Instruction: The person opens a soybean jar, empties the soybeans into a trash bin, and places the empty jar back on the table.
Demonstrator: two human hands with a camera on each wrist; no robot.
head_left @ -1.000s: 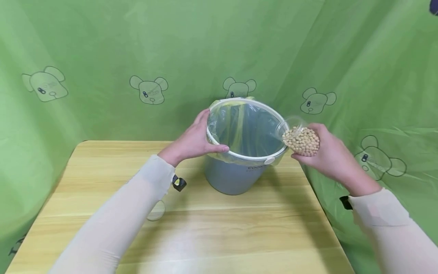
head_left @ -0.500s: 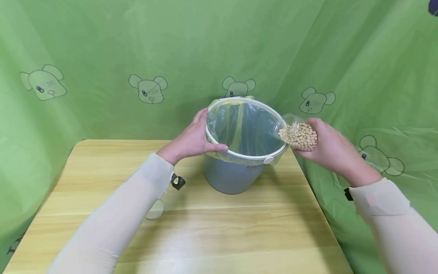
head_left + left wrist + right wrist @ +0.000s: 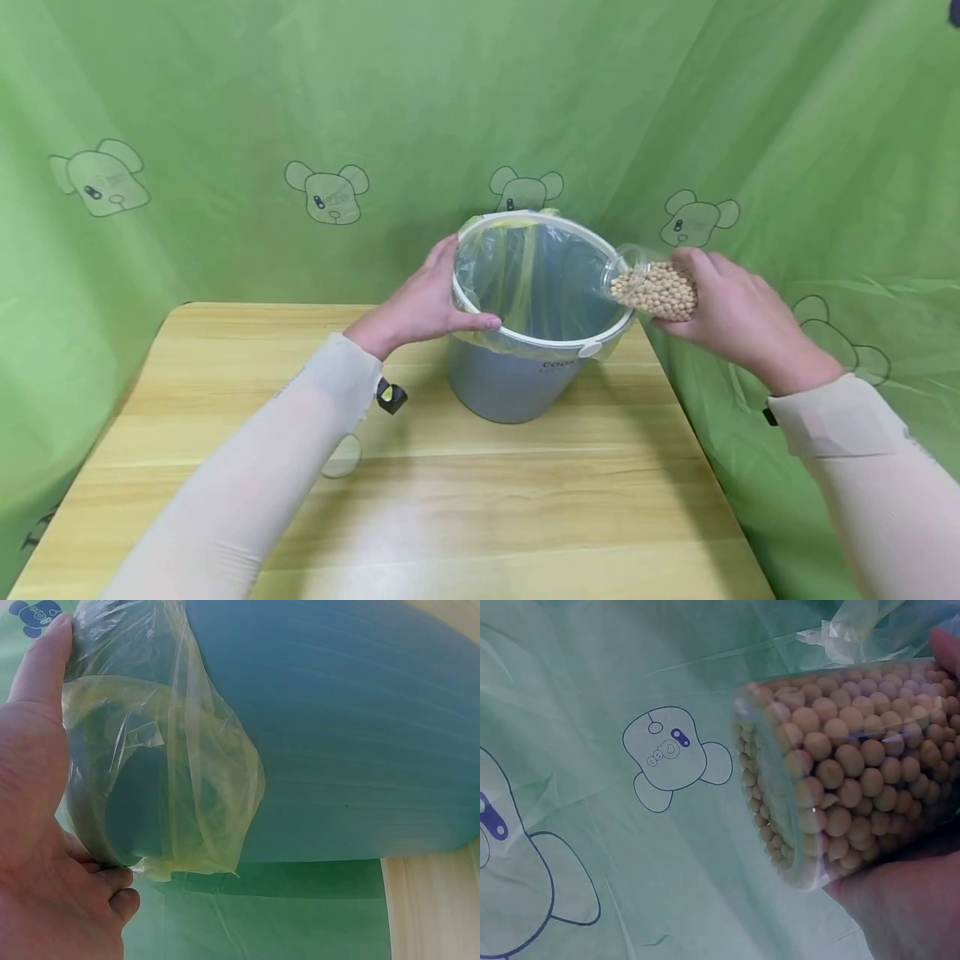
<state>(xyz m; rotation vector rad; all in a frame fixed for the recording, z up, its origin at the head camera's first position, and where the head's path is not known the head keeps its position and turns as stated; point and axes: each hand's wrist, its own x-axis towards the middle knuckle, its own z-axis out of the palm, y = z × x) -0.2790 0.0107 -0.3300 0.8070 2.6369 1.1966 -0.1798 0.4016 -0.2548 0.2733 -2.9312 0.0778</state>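
Below the person's left hand (image 3: 420, 307), a pale sleeve (image 3: 262, 467) runs back toward the body, a small black clip (image 3: 390, 397) at its cuff. Near that wrist a clear disc (image 3: 343, 457) lies on the wooden table (image 3: 465, 517), partly behind the sleeve. The left hand is spread wide between thumb and fingers and grips the edge of a grey-blue bin (image 3: 498, 387): the thumb lies almost straight along the near side of the white rim (image 3: 551, 342), and the fingers bend round its left side. The bin stands just right of that palm, reaching down below it to the table. A thin yellowish bag (image 3: 217, 765) lines it and folds out over the rim, its loose hem hanging beside the left fingers. Farther right, just left of the right hand (image 3: 738, 321), the clear jar (image 3: 636, 260) is tipped with its mouth toward the left, over the bin's right edge; whether it touches the rim I cannot tell. Pale beans (image 3: 667, 292) fill it from the palm nearly to its neck. The right hand is curled part way round the jar, thumb on the near side, fingers on the far side, while a printed green curtain (image 3: 420, 100) hangs beyond both hands
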